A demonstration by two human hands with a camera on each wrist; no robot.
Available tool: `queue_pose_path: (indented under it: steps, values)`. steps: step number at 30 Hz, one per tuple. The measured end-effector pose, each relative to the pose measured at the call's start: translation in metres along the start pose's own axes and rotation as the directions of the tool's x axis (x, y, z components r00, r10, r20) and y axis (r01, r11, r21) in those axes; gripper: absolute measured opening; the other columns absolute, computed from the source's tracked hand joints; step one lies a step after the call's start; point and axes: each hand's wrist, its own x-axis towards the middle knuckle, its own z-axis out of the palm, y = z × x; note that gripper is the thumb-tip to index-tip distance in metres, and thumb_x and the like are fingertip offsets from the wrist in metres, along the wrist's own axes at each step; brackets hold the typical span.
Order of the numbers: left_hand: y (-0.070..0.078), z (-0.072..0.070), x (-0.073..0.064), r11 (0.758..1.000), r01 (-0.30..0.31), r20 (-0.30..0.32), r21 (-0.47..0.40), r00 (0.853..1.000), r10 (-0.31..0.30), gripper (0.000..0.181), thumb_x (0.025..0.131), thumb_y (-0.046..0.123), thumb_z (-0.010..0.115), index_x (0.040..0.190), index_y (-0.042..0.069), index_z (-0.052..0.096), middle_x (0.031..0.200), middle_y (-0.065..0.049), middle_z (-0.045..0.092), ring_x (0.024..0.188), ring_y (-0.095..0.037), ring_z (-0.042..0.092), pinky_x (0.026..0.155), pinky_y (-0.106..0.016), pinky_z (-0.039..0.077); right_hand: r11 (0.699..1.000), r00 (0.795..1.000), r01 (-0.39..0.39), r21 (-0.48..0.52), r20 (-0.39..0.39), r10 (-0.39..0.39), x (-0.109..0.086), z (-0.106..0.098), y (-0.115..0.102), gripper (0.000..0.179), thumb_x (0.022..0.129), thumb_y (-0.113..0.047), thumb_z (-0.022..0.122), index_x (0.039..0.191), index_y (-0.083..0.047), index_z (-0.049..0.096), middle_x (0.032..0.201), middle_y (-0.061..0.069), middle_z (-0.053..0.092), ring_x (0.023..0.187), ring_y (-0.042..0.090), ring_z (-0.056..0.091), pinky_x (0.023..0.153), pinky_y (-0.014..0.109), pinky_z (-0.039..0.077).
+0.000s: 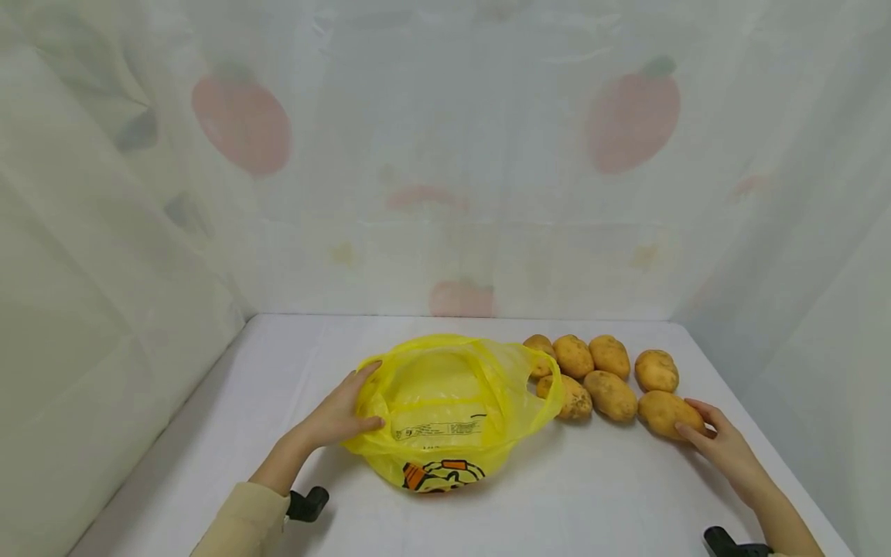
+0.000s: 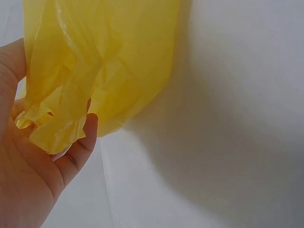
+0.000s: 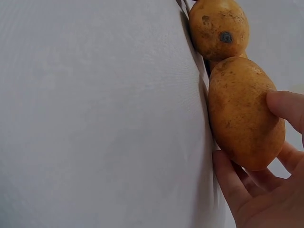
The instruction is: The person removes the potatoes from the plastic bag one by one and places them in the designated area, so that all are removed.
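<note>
A yellow plastic bag (image 1: 445, 371) lies on the table with its mouth spread wide, printed text showing inside and a cartoon print on its near side. My left hand (image 1: 348, 410) holds the bag's left rim, thumb toward the near edge. In the left wrist view, a crumpled end of the bag (image 2: 61, 118) sits within the curled fingers. At the right, my right hand (image 1: 724, 445) grips a potato (image 1: 670, 415) by its right end. The right wrist view shows the thumb on one side of that potato (image 3: 244, 114) and fingers around its end.
Several other potatoes (image 1: 611, 396) lie in two loose rows between the bag and my right hand. One potato (image 1: 656, 370) sits just behind the gripped one. Pale printed curtains (image 1: 445, 155) enclose the back and sides of the white table (image 1: 543, 503).
</note>
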Motion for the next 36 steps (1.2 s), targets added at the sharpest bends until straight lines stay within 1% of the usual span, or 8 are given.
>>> queue_pose_path:
  steps: [5, 13, 22, 27, 31, 33, 35, 36]
  values:
    - [-0.0010, -0.0001, -0.0005, 1.000, 0.003, -0.005, -0.002, 1.000, -0.003, 0.092, 0.073, 0.025, 0.077, 0.146, 0.016, 0.022, 0.148, -0.014, 0.028, 0.135, -0.042, 0.021, 0.104, -0.062, 0.022, 1.000, 1.000, 0.016, -0.020, 0.003, -0.016, 0.0021, -0.0004, -0.0008, 0.078, 0.094, -0.043, 0.047, 0.143, 0.006, 0.012, 0.139, 0.037, 0.018, 0.125, 0.057, 0.019, 0.096, 0.067, 0.023]
    - [-0.0012, 0.0004, -0.0011, 1.000, -0.005, -0.012, 0.000, 1.000, 0.005, 0.092, 0.073, 0.023, 0.077, 0.146, 0.015, 0.022, 0.147, -0.016, 0.030, 0.133, -0.038, 0.029, 0.103, -0.059, 0.027, 0.999, 1.000, 0.026, -0.041, -0.005, -0.026, 0.0045, -0.0003, -0.0012, 0.076, 0.094, -0.040, 0.048, 0.143, 0.006, 0.012, 0.139, 0.038, 0.018, 0.125, 0.056, 0.020, 0.096, 0.067, 0.023]
    - [-0.0023, 0.0014, -0.0016, 1.000, 0.005, -0.009, -0.005, 1.000, -0.005, 0.092, 0.073, 0.024, 0.077, 0.146, 0.016, 0.022, 0.147, -0.015, 0.029, 0.134, -0.040, 0.027, 0.103, -0.060, 0.026, 0.998, 1.000, 0.008, -0.063, 0.007, -0.008, 0.0035, -0.0006, -0.0013, 0.077, 0.095, -0.042, 0.044, 0.145, 0.003, 0.007, 0.142, 0.038, 0.013, 0.125, 0.059, 0.018, 0.096, 0.068, 0.023]
    - [-0.0022, 0.0016, -0.0018, 1.000, 0.008, -0.011, -0.011, 1.000, -0.008, 0.091, 0.073, 0.024, 0.077, 0.146, 0.016, 0.023, 0.147, -0.017, 0.029, 0.133, -0.040, 0.027, 0.102, -0.061, 0.026, 0.997, 1.000, 0.022, -0.072, -0.004, -0.022, 0.0027, -0.0008, -0.0018, 0.075, 0.096, -0.041, 0.043, 0.145, 0.004, 0.008, 0.140, 0.039, 0.016, 0.123, 0.058, 0.022, 0.095, 0.067, 0.025]
    - [-0.0034, 0.0021, -0.0008, 1.000, -0.004, -0.016, 0.000, 1.000, 0.004, 0.091, 0.073, 0.025, 0.077, 0.146, 0.016, 0.022, 0.146, -0.017, 0.031, 0.131, -0.037, 0.033, 0.102, -0.059, 0.029, 0.996, 0.999, 0.043, -0.080, -0.012, -0.045, 0.0024, -0.0022, -0.0014, 0.073, 0.097, -0.039, 0.042, 0.144, 0.005, 0.009, 0.139, 0.041, 0.017, 0.121, 0.059, 0.026, 0.094, 0.065, 0.030]
    - [-0.0040, 0.0021, -0.0004, 1.000, -0.008, -0.017, 0.006, 1.000, 0.009, 0.092, 0.073, 0.026, 0.077, 0.146, 0.016, 0.022, 0.145, -0.017, 0.031, 0.130, -0.036, 0.034, 0.102, -0.058, 0.030, 0.993, 0.998, 0.056, -0.104, -0.018, -0.058, 0.0019, -0.0035, -0.0007, 0.071, 0.097, -0.038, 0.041, 0.143, 0.006, 0.011, 0.138, 0.042, 0.019, 0.119, 0.060, 0.028, 0.093, 0.058, 0.037]
    - [-0.0043, 0.0016, -0.0002, 1.000, -0.010, -0.017, 0.013, 1.000, 0.010, 0.091, 0.073, 0.026, 0.077, 0.146, 0.017, 0.023, 0.146, -0.017, 0.031, 0.131, -0.038, 0.033, 0.102, -0.059, 0.029, 0.989, 0.997, 0.071, -0.130, -0.025, -0.075, 0.0016, -0.0053, -0.0003, 0.069, 0.098, -0.038, 0.040, 0.143, 0.007, 0.014, 0.137, 0.042, 0.021, 0.117, 0.060, 0.030, 0.088, 0.042, 0.047]
    - [-0.0043, 0.0012, -0.0002, 1.000, -0.008, -0.017, 0.012, 1.000, 0.008, 0.091, 0.073, 0.027, 0.076, 0.146, 0.017, 0.023, 0.146, -0.018, 0.030, 0.132, -0.039, 0.031, 0.102, -0.060, 0.028, 0.986, 0.996, 0.084, -0.145, -0.031, -0.089, 0.0012, -0.0063, -0.0004, 0.067, 0.098, -0.037, 0.040, 0.142, 0.008, 0.015, 0.136, 0.042, 0.022, 0.117, 0.060, 0.031, 0.084, 0.037, 0.049]
